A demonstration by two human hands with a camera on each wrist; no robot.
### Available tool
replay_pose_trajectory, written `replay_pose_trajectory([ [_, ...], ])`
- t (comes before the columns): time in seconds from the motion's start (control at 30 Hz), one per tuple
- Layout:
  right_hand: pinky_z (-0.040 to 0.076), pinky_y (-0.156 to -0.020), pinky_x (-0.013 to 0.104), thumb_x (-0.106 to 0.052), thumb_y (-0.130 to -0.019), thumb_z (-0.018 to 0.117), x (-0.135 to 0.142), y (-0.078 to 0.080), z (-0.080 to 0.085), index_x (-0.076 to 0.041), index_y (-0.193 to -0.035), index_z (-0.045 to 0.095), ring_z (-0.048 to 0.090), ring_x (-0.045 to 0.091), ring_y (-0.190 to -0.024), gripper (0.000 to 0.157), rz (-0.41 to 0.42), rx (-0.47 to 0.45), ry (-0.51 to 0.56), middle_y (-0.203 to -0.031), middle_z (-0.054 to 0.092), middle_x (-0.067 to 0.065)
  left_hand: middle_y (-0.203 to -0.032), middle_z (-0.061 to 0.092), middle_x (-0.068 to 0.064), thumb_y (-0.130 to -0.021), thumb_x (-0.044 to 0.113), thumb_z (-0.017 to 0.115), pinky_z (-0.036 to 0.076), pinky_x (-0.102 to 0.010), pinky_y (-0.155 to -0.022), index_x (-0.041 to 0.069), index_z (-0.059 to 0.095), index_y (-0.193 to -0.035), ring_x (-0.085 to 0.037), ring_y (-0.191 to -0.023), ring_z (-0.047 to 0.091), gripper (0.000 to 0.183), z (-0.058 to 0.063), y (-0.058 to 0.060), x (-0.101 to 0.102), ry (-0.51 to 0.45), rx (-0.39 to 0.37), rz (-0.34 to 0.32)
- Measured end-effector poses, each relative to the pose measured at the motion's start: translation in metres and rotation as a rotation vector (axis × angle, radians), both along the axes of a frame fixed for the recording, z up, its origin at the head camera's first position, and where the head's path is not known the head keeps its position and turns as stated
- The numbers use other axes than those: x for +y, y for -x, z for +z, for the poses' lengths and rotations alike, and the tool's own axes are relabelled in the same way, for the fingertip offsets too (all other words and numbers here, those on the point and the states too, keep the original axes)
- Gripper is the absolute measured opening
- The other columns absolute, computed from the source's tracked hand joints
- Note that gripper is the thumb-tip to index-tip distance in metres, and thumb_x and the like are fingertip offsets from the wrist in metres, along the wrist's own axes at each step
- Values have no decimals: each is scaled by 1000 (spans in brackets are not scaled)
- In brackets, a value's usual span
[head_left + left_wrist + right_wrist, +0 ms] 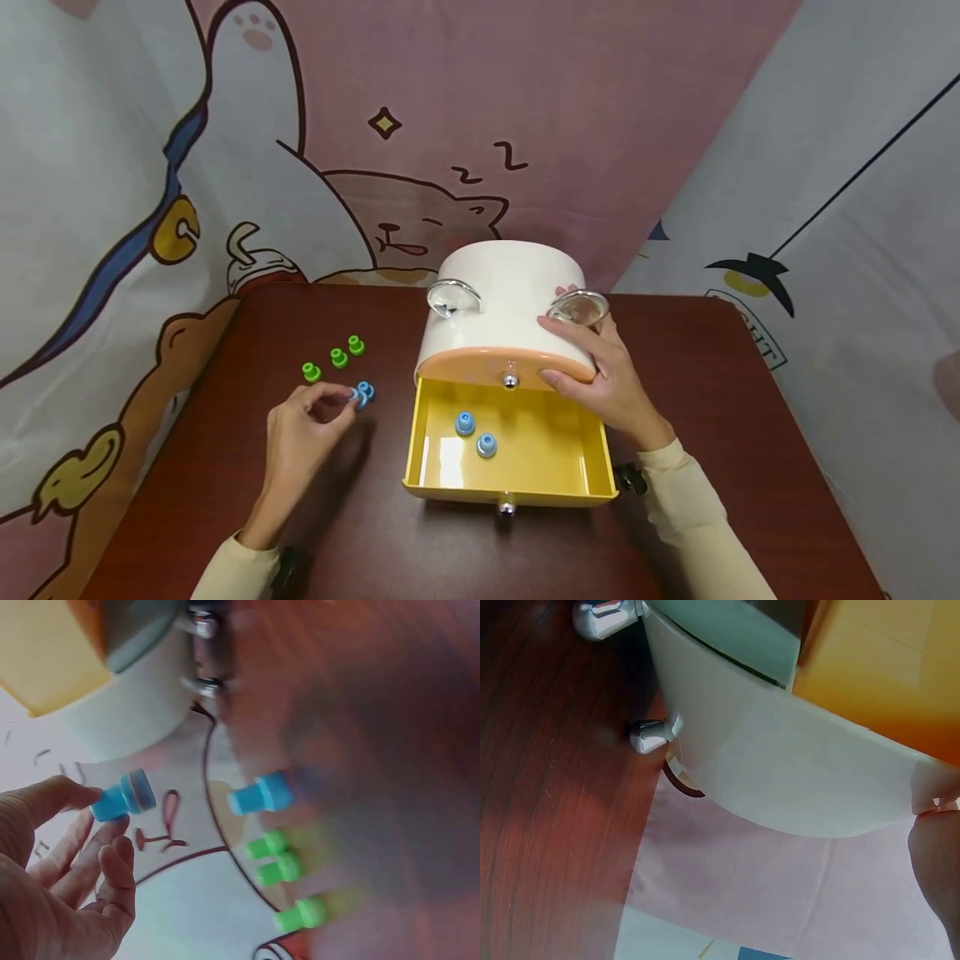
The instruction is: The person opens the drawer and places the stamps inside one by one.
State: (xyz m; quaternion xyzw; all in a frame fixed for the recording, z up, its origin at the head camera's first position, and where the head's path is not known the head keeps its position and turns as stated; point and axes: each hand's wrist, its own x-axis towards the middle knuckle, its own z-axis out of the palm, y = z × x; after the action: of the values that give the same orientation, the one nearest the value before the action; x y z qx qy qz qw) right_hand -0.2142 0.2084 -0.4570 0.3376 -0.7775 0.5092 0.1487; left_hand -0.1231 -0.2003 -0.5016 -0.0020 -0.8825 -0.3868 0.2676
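In the left wrist view my left hand (303, 429) pinches a small blue toy stamp (120, 796) with a narrow grip and a wider base. Just past its fingertips stands another blue toy stamp (366, 388) on the table. My right hand (611, 379) grips the right side of a white drawer box (510, 292), thumb on its orange upper front (465, 367), fingers over the top beside a silver ring. The yellow lower drawer (540, 454) is pulled out. Two blue toy stamps (465, 423) lie inside it, toward the left.
Several green toy stamps (339, 358) stand on the dark red-brown table (712, 500) behind my left hand. A second silver ring (453, 297) sticks up at the box's left. Printed cloth (600, 125) hangs behind the table's back edge. The drawer's silver knob (506, 505) points toward me.
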Motion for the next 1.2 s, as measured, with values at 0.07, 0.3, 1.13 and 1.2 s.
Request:
replay_pose_trajectory([
  [0.07, 22, -127, 55, -12, -82, 91, 0, 1, -1, -14, -143, 72, 34, 33, -157, 64, -2, 5, -6, -169, 42, 6, -84, 73, -2, -78, -2, 95, 44, -15, -57, 10, 84, -94, -14, -63, 60, 22, 8, -4, 5, -8, 37, -37],
  [0.3, 23, -128, 54, -12, -83, 90, -1, 2, -3, -15, -144, 72, 34, 32, -157, 64, 2, -6, -3, -168, 42, 6, -96, 79, 4, -78, -3, 95, 47, -18, -64, 12, 84, -99, -17, -73, 58, 28, 35, -12, 21, -16, 151, -147],
  [1.13, 25, -125, 58, -14, -84, 91, 0, -1, -1, -17, -146, 72, 36, 30, -155, 64, -4, -14, -5, -168, 43, 5, -97, 79, 7, -80, -5, 93, 48, -26, -67, 10, 82, -98, -19, -81, 66, 25, 68, -10, 104, -60, 206, -435],
  [1.2, 24, -126, 55, -10, -83, 91, 0, -1, 0, -15, -145, 72, 35, 31, -156, 66, -6, -5, -5, -168, 42, 6, -96, 79, 7, -81, -2, 93, 53, -30, -69, 10, 82, -97, -17, -82, 68, 23, 67, -10, 109, -42, 173, -443],
])
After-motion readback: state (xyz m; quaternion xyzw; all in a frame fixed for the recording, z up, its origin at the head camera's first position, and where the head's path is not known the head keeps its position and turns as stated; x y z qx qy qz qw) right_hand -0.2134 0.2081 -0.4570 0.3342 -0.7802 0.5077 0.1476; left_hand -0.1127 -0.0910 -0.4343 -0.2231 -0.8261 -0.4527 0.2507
